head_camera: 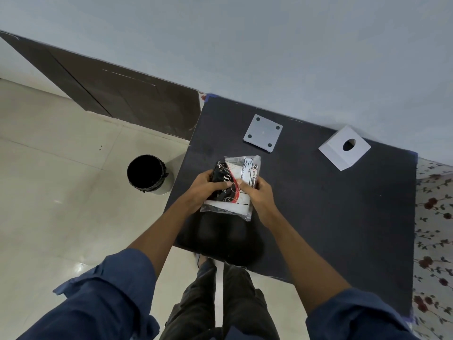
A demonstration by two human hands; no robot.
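Note:
A plastic-wrapped tissue pack, black, white and red with a label reading "BIG TISSUE", is held above the near left part of the dark table. My left hand grips its left side, thumb across the front. My right hand pinches the wrapper at the pack's right side with thumb and fingers. The lower edge of the wrapper hangs free between my wrists.
A white square plate with four holes lies at the table's back. A white box with a round hole stands at the back right. A black-lined bin stands on the tiled floor left of the table. A floral cloth borders the right edge.

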